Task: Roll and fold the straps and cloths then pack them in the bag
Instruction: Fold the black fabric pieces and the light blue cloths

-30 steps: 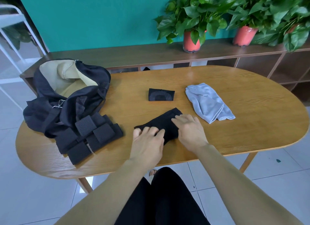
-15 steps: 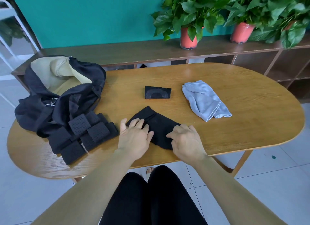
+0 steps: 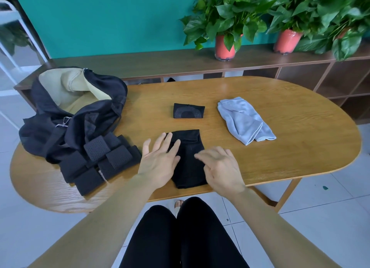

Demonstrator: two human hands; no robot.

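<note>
A black cloth (image 3: 189, 157) lies flat near the 6 o'clock edge of the oval wooden bench (image 3: 280, 147). The left hand (image 3: 160, 159) rests spread and flat across the cloth's left side, fingers pointing toward 1 o'clock. The right hand (image 3: 222, 167) hovers over or touches its right edge, fingers loosely splayed toward 10 o'clock. At 12 o'clock from the cloth sits a small folded black strap (image 3: 188, 111); at 2 o'clock, a crumpled grey cloth (image 3: 245, 120). At 9 o'clock lie black padded straps (image 3: 100, 161), touching an open black bag (image 3: 76, 111) with a tan lining.
</note>
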